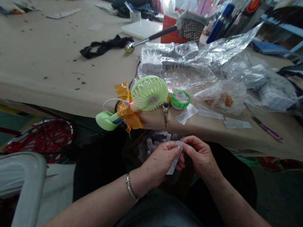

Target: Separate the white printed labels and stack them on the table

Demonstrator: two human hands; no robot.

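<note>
A beige-covered table (42,53) stretches across the far side. At near left stands a pale plastic chair (39,167), beyond it a round red-laced frame (55,138). Dim floor (279,192) shows near right.

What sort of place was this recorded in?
Probably a small workshop or hand-assembly bench: what looks like a soldering iron near the table edge, a green fan fixed there with amber tape, and a printed strip between the left hand and right hand.
</note>
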